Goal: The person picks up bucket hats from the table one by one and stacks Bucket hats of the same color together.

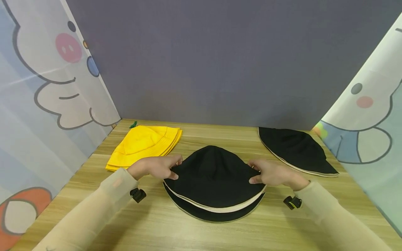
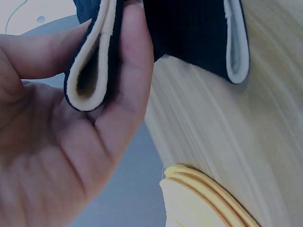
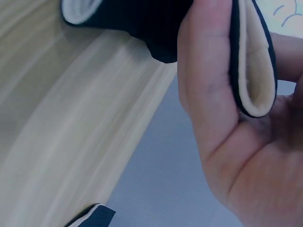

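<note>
A folded black bucket hat (image 1: 215, 174) with a cream edge is held between both hands in the middle of the head view. My left hand (image 1: 160, 167) pinches the left end of its brim, thumb on one side and fingers on the other. At the opposite end my right hand (image 1: 271, 172) grips the brim the same way. Below it lies a second black hat (image 1: 216, 217), mostly hidden, only its front brim showing. The left wrist view shows the cream lining (image 2: 85, 101) of the held hat folded between thumb and fingers; a gap separates it from the lower hat (image 2: 189, 38).
Yellow hats (image 1: 141, 144) lie stacked and folded at the table's back left, with a small green piece (image 1: 133, 124) behind them. Another folded black hat (image 1: 292, 148) rests at the back right. A grey panel (image 1: 213, 62) stands behind the wooden table (image 1: 201, 237), with cartoon-printed cloths on both sides.
</note>
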{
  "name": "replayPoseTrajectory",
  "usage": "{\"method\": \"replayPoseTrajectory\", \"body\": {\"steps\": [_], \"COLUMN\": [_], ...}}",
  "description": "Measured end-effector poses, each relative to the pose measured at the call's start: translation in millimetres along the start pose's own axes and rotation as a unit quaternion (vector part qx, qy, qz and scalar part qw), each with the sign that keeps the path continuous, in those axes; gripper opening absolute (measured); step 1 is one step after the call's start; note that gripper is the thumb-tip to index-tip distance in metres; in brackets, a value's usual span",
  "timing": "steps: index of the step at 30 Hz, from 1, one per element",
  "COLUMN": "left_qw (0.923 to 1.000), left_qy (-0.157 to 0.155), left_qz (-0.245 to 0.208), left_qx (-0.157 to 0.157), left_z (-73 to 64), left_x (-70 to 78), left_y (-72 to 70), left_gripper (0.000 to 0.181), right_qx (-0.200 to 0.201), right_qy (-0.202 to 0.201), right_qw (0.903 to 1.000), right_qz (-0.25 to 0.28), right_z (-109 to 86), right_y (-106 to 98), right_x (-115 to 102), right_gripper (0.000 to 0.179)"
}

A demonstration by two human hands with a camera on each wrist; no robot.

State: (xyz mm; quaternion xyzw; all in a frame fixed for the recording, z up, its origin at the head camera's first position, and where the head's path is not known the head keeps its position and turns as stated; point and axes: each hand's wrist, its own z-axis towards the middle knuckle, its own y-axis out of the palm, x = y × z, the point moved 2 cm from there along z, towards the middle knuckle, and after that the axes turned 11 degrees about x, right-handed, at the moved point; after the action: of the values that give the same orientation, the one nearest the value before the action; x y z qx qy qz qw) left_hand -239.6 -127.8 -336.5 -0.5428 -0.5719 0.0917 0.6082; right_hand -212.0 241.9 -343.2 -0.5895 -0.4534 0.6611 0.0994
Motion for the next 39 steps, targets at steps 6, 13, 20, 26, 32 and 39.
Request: {"method": "replayPoseTrajectory", "body": {"steps": [6, 13, 20, 26, 32, 39], "left_qw": [0.9999, 0.9996, 0.9968, 0.9927, 0.9700, 0.9429], "left_qy": [0.010, -0.008, -0.021, -0.045, -0.047, 0.033], "left_qz": [0.006, 0.022, 0.067, 0.099, 0.216, 0.292], "left_qx": [0.006, 0.016, 0.038, 0.053, 0.102, 0.157], "left_z": [1.3, 1.9, 5.3, 8.7, 5.8, -4.1], "left_x": [-1.5, -11.0, -7.3, -4.1, 10.5, 43.6], "left_y": [5.3, 20.8, 30.2, 29.5, 28.6, 47.1], "left_gripper": [0.035, 0.037, 0.035, 0.033, 0.039, 0.073], "right_qx": [-0.010, -0.018, 0.000, 0.026, 0.044, 0.057], "right_qy": [-0.004, 0.011, 0.065, 0.100, 0.075, 0.069], "right_qw": [0.9999, 0.9996, 0.9979, 0.9900, 0.9759, 0.9718], "right_qz": [0.012, 0.018, -0.001, -0.096, -0.200, -0.218], "right_z": [-2.7, -1.1, -2.4, -1.1, -0.6, -0.1], "right_y": [8, 22, 34, 42, 47, 49], "right_x": [4, 11, 8, 1, -3, -5], "right_gripper": [0.024, 0.022, 0.025, 0.036, 0.024, 0.028]}}
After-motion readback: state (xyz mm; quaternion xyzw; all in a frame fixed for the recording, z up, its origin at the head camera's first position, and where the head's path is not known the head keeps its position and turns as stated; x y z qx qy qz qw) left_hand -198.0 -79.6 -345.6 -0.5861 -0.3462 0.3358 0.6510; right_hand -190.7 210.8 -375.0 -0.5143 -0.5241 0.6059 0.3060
